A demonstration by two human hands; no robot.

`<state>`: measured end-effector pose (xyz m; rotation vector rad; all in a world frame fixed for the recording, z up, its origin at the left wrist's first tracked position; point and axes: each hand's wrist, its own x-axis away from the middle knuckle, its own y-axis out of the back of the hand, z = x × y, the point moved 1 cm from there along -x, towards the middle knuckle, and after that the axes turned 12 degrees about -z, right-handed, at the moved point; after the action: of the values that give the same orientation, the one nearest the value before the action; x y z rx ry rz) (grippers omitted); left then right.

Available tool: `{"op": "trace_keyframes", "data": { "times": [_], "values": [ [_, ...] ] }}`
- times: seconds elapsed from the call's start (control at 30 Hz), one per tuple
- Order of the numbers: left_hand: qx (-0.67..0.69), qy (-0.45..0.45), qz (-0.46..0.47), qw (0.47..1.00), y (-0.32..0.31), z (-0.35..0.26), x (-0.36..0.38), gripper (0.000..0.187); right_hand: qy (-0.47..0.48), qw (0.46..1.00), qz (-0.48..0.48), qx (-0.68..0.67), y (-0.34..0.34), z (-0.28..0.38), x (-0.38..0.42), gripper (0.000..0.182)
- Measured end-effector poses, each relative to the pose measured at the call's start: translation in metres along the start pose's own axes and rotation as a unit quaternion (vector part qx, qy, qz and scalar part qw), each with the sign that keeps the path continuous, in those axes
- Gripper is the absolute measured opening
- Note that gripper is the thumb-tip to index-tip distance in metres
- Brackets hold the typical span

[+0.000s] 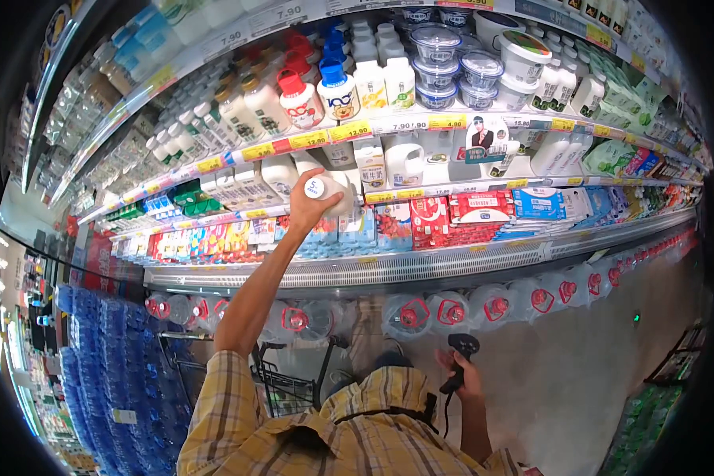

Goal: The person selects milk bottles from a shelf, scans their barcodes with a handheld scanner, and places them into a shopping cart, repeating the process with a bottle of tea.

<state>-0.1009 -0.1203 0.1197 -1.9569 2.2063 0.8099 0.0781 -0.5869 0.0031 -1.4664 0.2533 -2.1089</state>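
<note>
My left hand (308,213) is stretched out to the lower shelf of a store cooler. Its fingers wrap around a white milk bottle (339,204) whose white cap (314,188) faces me. Other milk bottles (279,176) stand just left of it, and a white jug with a handle (405,161) is farther right. Low at my right side, my right hand (470,379) grips a black handheld controller (457,363), from which a cord hangs.
Below the milk lie colourful packs (429,222). Large water jugs with red handles (496,308) line the floor before the cooler. A shopping cart (285,385) stands near my legs at left, beside stacked blue bottle packs (119,373).
</note>
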Motion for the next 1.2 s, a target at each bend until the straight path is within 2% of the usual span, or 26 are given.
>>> {"op": "trace_keyframes", "data": {
  "times": [0.07,0.2,0.33,0.47,0.57,0.63,0.67,0.73,0.87,0.93,1.07,1.2],
  "values": [
    [-0.012,-0.042,-0.023,0.999,-0.008,0.016,-0.014,0.058,0.007,1.000,-0.017,-0.005,0.000,-0.004,0.001,0.024],
    [0.010,0.008,-0.028,1.000,-0.022,0.026,-0.026,0.056,-0.007,1.000,-0.009,-0.023,0.009,-0.014,-0.001,0.019],
    [0.005,0.011,-0.039,0.999,-0.038,0.040,-0.036,0.055,-0.003,0.998,-0.043,-0.039,0.027,-0.026,-0.005,0.014],
    [0.003,0.008,-0.043,0.999,-0.046,0.044,-0.042,0.055,-0.002,0.998,-0.028,-0.056,0.036,-0.031,-0.005,0.014],
    [-0.008,-0.009,-0.042,0.999,-0.048,0.051,-0.049,0.054,-0.002,0.998,-0.042,-0.053,0.028,-0.029,0.003,0.016],
    [-0.015,-0.010,-0.034,0.999,-0.049,0.054,-0.054,0.055,0.015,0.997,-0.074,-0.013,0.019,-0.026,0.010,0.029],
    [-0.014,-0.010,-0.035,0.999,-0.050,0.057,-0.057,0.055,0.016,0.997,-0.073,-0.012,0.013,-0.025,0.013,0.029],
    [-0.038,-0.025,-0.027,0.999,-0.053,0.065,-0.061,0.055,-0.001,0.994,-0.108,-0.018,0.005,-0.024,0.017,0.019],
    [-0.052,-0.019,-0.025,0.998,-0.057,0.077,-0.069,0.055,-0.005,0.995,-0.096,-0.012,0.005,-0.025,0.014,0.020],
    [-0.068,0.005,-0.019,0.997,-0.061,0.092,-0.073,0.064,-0.008,0.997,-0.075,-0.027,0.008,-0.026,0.012,0.021],
    [-0.078,0.015,-0.005,0.997,-0.063,0.097,-0.077,0.066,-0.008,0.996,-0.081,-0.022,0.008,-0.022,0.012,0.021],
    [-0.067,-0.037,-0.021,0.997,-0.060,0.088,-0.087,0.069,-0.010,0.997,-0.076,-0.032,0.007,-0.023,0.011,0.021]
  ]
}}
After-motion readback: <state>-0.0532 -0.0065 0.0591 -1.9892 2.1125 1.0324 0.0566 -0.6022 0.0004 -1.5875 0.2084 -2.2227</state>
